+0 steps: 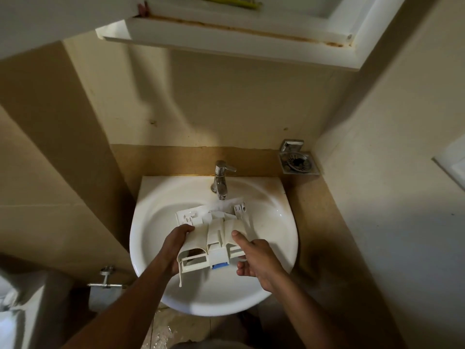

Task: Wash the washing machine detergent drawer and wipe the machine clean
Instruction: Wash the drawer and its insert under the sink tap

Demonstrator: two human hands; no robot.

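Note:
I hold the white plastic detergent drawer (214, 233) over the white basin (274, 248), its underside up and a small blue part showing at its near end. My left hand (176, 248) grips its left side, fingers curled round the edge. My right hand (254, 255) grips its right side, thumb pressed on top. Water runs from the chrome tap (221, 180) onto the drawer's far end.
A metal soap dish (298, 161) is fixed to the wall at the right of the tap. A white cabinet (226, 39) hangs overhead. A toilet-paper holder (105, 285) sits low on the left. The floor below the basin looks wet.

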